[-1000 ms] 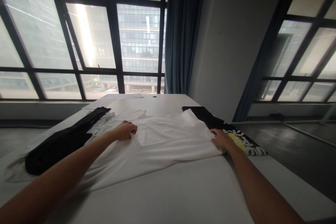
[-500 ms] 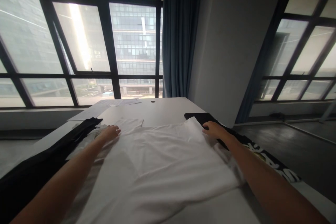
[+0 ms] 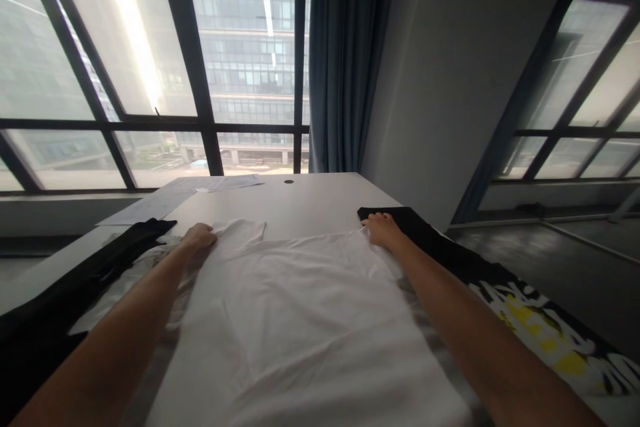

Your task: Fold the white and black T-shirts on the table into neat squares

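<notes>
The white bench (image 3: 320,203) runs toward tall windows (image 3: 245,47) and a blue curtain (image 3: 340,67); papers (image 3: 145,203) lie at its far left. The white garment (image 3: 310,307) spreads across the middle, dark clothes on either side. The right hand (image 3: 383,228) now grasps its far right corner, closer in than before; the left hand (image 3: 200,235) curls at the far left edge, grip unclear.

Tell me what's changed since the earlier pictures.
The left hand has moved left, to the white garment's left side. The right hand has gone from its right side to its far right corner. The black garments remain on either side.
</notes>
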`<control>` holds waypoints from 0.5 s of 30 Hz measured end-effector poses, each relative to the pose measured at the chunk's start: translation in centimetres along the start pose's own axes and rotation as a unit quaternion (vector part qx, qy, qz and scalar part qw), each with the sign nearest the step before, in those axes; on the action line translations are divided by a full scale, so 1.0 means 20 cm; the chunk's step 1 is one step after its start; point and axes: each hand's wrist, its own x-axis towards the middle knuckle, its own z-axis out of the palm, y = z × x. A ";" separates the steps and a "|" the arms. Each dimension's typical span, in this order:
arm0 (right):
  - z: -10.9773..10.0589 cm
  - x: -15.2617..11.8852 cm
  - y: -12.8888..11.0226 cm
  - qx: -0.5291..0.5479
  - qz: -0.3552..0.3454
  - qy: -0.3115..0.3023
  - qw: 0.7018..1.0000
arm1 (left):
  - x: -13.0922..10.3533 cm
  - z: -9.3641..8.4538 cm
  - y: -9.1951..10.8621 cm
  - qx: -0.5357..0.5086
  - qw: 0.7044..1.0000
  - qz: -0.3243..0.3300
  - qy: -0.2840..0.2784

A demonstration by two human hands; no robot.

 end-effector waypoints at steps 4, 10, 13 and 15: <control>-0.06 -0.04 -0.05 -0.023 -0.005 0.035 0.999 | -0.06 -0.09 0.05 -0.079 0.996 -0.029 0.007; -0.24 -0.30 0.06 0.067 0.089 0.227 0.967 | -0.41 -0.42 0.05 -0.295 0.944 0.045 0.141; -0.22 -0.53 0.11 0.063 0.077 0.224 0.970 | -0.74 -0.52 -0.06 -0.343 0.922 0.115 0.138; -0.16 -0.66 0.11 0.048 0.044 0.155 0.986 | -0.97 -0.51 -0.14 -0.327 0.921 0.210 0.032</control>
